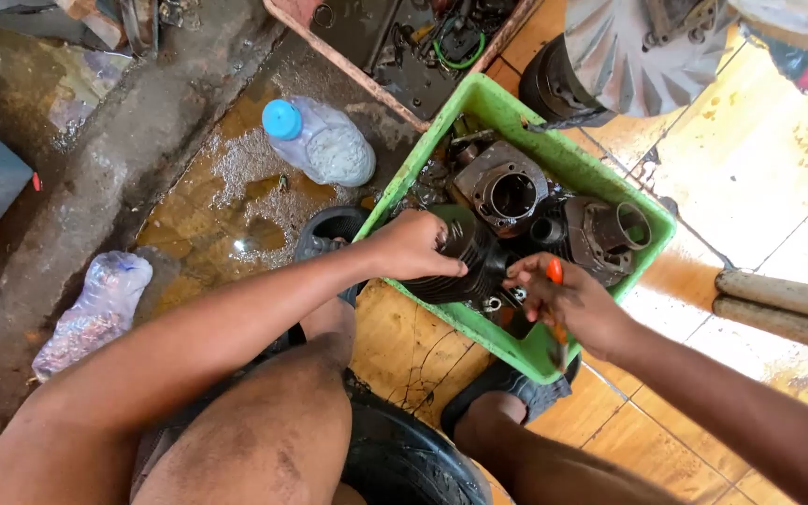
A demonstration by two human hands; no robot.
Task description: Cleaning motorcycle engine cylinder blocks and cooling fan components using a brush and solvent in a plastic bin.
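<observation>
At frame centre, the left hand (415, 245) curls closed over a black finned cylinder (460, 266) lying in the green tub (554, 154). The right hand (568, 301) grips an orange-handled tool (555, 273) just beside the greasy, dark cylinder.

wet concrete floor (142, 122) on one side, sunlit orange tiles (759, 168) on the other.
</observation>
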